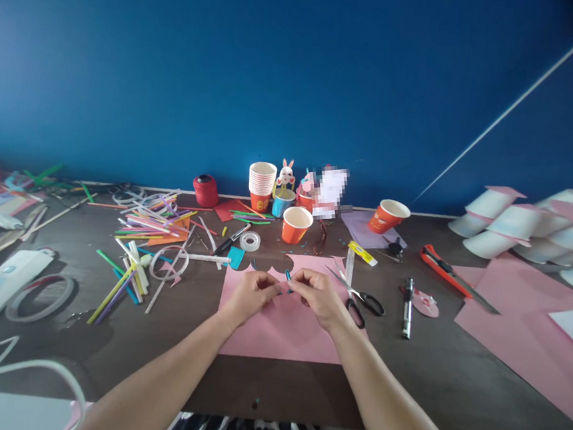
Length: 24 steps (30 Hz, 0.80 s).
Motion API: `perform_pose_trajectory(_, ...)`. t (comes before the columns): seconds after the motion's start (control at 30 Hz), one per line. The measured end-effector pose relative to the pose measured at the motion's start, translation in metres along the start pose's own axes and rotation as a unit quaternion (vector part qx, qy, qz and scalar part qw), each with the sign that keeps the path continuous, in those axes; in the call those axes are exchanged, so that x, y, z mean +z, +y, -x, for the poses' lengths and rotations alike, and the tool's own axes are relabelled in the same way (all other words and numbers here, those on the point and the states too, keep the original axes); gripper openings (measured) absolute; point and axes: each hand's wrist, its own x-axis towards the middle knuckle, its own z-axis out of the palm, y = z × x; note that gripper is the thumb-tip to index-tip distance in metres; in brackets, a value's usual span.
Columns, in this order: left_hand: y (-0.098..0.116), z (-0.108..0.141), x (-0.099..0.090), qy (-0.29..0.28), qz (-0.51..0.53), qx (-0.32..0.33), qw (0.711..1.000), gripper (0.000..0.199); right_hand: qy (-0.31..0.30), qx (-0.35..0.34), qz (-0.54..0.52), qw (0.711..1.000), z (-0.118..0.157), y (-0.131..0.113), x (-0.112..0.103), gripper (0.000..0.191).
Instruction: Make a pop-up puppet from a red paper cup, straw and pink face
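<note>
My right hand (316, 294) pinches a small curled blue strip (288, 276) between thumb and fingers, over a pink paper sheet (282, 346). Close beside it, my left hand (252, 294) has its thumb and fingertips pressed together. Whatever lies in that pinch is too small to make out. Curved bites are cut from the sheet's far edge. Black-handled scissors (354, 295) lie partly spread across its right edge. A blue paper square (235, 257) and a tape roll (250, 241) are just beyond the sheet.
Paper cups (297, 225) and a rabbit figure (286, 175) stand at the back. Coloured pipe cleaners (154, 220) are heaped at left. A red utility knife (455, 277), a silver pen (408, 308) and white rolled pieces with pink discs (503, 226) lie right.
</note>
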Motion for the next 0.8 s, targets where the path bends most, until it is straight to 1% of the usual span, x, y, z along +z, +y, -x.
perform_pose_trajectory(0.17,-0.0014,-0.0004,-0.0006,0.015,0.005,-0.006,1.000,0.024,-0.024,0.020,-0.025,0.999,-0.0002,0.0001,-0.0021,0.019)
perform_pose_trajectory(0.3,-0.0014,-0.0009,0.0001,0.024,0.004,-0.027,0.999,0.020,-0.033,0.045,-0.066,0.996,-0.0014,0.0032,-0.0029,0.023)
perform_pose_trajectory(0.37,-0.0026,-0.0014,0.0003,0.026,-0.004,-0.026,0.999,0.019,-0.033,0.046,-0.077,0.995,-0.0017,0.0048,-0.0036,0.022)
perform_pose_trajectory(0.47,-0.0056,-0.0027,-0.0002,0.026,-0.030,-0.001,0.999,0.018,-0.024,0.034,-0.060,0.997,-0.0021,0.0060,-0.0041,0.018)
perform_pose_trajectory(0.63,-0.0086,-0.0045,-0.0005,0.029,-0.114,0.055,0.992,0.015,-0.001,0.009,-0.013,1.000,-0.0036,0.0065,-0.0022,0.015)
perform_pose_trajectory(0.73,-0.0086,-0.0045,0.0003,0.027,-0.136,0.061,0.988,0.014,0.010,-0.002,-0.012,1.000,-0.0041,0.0076,-0.0018,0.014)
perform_pose_trajectory(0.8,-0.0082,-0.0042,0.0004,0.027,-0.138,0.060,0.988,0.014,0.006,-0.001,-0.020,1.000,-0.0036,0.0078,-0.0028,0.016)
